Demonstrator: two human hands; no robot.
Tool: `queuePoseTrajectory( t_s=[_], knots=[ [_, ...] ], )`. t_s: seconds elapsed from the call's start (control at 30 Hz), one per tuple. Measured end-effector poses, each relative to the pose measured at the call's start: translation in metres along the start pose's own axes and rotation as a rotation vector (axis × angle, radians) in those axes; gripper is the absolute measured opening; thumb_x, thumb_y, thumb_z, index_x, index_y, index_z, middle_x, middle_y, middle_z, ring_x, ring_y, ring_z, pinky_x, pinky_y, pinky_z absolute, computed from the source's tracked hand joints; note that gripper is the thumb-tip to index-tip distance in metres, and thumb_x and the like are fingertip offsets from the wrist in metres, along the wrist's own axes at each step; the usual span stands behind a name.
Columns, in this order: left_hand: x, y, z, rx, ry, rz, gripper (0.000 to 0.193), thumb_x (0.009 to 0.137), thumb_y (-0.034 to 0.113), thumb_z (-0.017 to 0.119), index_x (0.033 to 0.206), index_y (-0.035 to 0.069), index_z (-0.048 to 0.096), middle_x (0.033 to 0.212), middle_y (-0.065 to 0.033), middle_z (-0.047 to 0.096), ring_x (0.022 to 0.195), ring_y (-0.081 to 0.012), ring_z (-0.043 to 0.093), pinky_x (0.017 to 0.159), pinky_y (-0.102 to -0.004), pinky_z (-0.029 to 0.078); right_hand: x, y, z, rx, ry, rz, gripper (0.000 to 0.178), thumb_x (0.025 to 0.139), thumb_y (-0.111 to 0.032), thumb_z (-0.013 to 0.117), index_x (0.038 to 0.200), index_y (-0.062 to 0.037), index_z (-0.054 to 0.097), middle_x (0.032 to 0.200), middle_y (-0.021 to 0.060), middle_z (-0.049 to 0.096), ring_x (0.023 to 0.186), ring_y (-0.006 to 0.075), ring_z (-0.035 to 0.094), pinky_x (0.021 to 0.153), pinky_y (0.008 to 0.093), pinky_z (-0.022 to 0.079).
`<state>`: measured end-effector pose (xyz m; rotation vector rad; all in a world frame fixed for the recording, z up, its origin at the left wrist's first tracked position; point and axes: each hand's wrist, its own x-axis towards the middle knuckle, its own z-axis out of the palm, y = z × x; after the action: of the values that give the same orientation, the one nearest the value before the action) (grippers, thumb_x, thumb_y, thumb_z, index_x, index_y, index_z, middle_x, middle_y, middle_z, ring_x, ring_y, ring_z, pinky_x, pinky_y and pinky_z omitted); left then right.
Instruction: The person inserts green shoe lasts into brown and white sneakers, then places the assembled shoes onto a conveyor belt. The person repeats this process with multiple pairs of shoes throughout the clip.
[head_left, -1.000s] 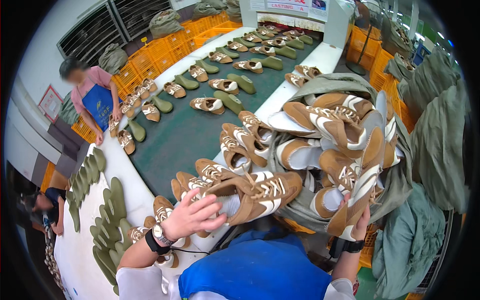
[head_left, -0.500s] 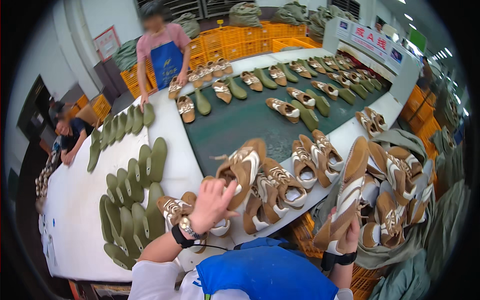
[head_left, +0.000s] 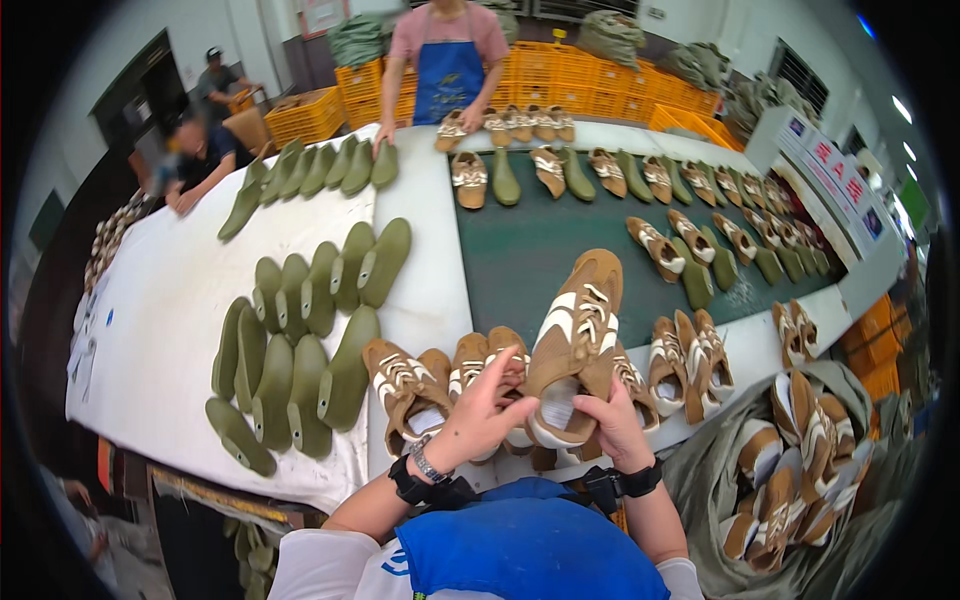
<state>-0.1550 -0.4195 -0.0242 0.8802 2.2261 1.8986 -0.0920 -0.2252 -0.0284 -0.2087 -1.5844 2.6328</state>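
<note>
A brown sneaker (head_left: 578, 325) with white stripes and white laces is held up before me, toe pointing away. My right hand (head_left: 622, 428) grips its heel end, the thumb at the shoe's opening. On the other side of the heel is my left hand (head_left: 478, 408), thumb and fingers apart, the thumb tip close to or touching the shoe. Similar sneakers (head_left: 405, 385) stand in a row along the near edge, partly hidden by my hands. To the left, several green shoe lasts (head_left: 275, 390) rest on the white table (head_left: 160, 370).
A green conveyor belt (head_left: 540, 240) carries sneakers and lasts in rows. At right, a grey-green sack (head_left: 700, 500) bulges with sneakers. Across the table, a person in a blue apron (head_left: 449, 80) touches a last. Orange crates (head_left: 575, 80) are stacked behind.
My right hand has brought its sneaker from the right side to the middle. My left hand has come away from another sneaker near the row. The view has swung rightward relative to the table.
</note>
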Motion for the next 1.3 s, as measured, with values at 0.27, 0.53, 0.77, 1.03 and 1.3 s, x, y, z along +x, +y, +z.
queuePoseTrajectory(
  t_s=[0.27,0.53,0.77,1.03,1.3],
  knots=[
    [0.005,-0.004,-0.002,0.495,0.212,-0.005,0.038,0.083,0.017,0.059,0.112,-0.007,0.054,0.068,-0.0241,0.061,0.066,-0.0403,0.062,0.059,-0.0464,0.050,0.050,-0.003,-0.008,-0.951,-0.128,-0.154,0.029,0.088,-0.018,0.063,0.109,0.0010,0.062,0.098,0.0115,0.065,0.088,0.0169,0.062,0.075,0.0296,0.049],
    [0.011,-0.015,-0.012,0.703,0.424,-0.224,0.023,0.087,0.016,0.051,0.099,-0.002,0.058,0.065,-0.0259,0.058,0.062,-0.0435,0.059,0.059,-0.0504,0.047,0.064,-0.031,0.016,-1.357,-0.402,-0.762,0.053,0.080,-0.045,0.068,0.117,-0.0081,0.058,0.079,0.0166,0.065,0.072,0.0289,0.065,0.059,0.0366,0.050],
    [0.007,-0.027,-0.053,0.725,0.370,-0.346,0.040,0.087,0.024,0.060,0.119,0.000,0.052,0.075,-0.0176,0.065,0.070,-0.0365,0.064,0.063,-0.0433,0.050,0.135,-0.021,0.045,-1.365,-0.734,-0.341,0.030,0.081,-0.034,0.069,0.093,-0.0071,0.063,0.073,0.0147,0.066,0.070,0.0355,0.065,0.062,0.0426,0.052],
    [-0.093,-0.066,-0.171,0.979,0.593,-0.534,0.048,0.079,0.020,0.070,0.120,0.003,0.054,0.105,-0.0180,0.063,0.095,-0.0341,0.062,0.078,-0.0404,0.050,0.356,0.019,0.084,-1.183,-0.577,-0.038,0.031,0.078,-0.025,0.072,0.098,-0.0014,0.066,0.069,0.0069,0.064,0.055,0.0116,0.061,0.054,0.0271,0.050],
    [-0.128,-0.142,-0.190,0.866,0.532,-0.616,0.056,0.078,0.024,0.071,0.122,-0.001,0.048,0.104,-0.0236,0.062,0.095,-0.0397,0.060,0.079,-0.0442,0.049,0.445,0.124,0.165,-1.174,-0.441,-0.052,0.053,0.085,-0.029,0.063,0.132,-0.0087,0.049,0.082,0.0140,0.067,0.052,0.0175,0.061,0.054,0.0315,0.051]
  ],
)
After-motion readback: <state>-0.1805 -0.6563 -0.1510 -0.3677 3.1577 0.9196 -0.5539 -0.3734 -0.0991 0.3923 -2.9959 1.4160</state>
